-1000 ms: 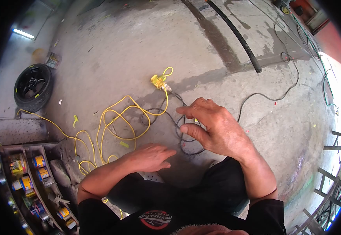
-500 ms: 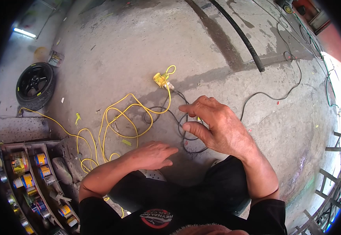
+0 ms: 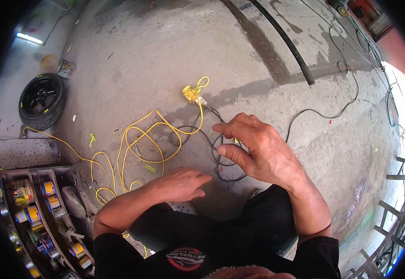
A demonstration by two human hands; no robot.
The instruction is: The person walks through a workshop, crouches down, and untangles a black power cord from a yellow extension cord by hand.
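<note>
My right hand [image 3: 263,151] is raised above the floor, its thumb and fingers apart with nothing seen between them. A black cable [image 3: 228,179] lies in loops on the concrete beneath it. Held lower and closer to my body, my left hand [image 3: 184,182] points to the right, with its fingers stretched out and its thumb apart. It holds nothing that I can see. Beyond both hands, a yellow extension cord [image 3: 181,146] lies in loose coils. Its yellow socket end [image 3: 190,94] joins the black cable's plug [image 3: 201,101].
On the left are a wheel with a tyre [image 3: 42,101] and a metal shelf rack [image 3: 35,172] holding several cans [image 3: 32,214]. A thick black hose [image 3: 286,39] stretches across the floor at the top. Dark metal bars and cables [image 3: 397,214] line the right edge.
</note>
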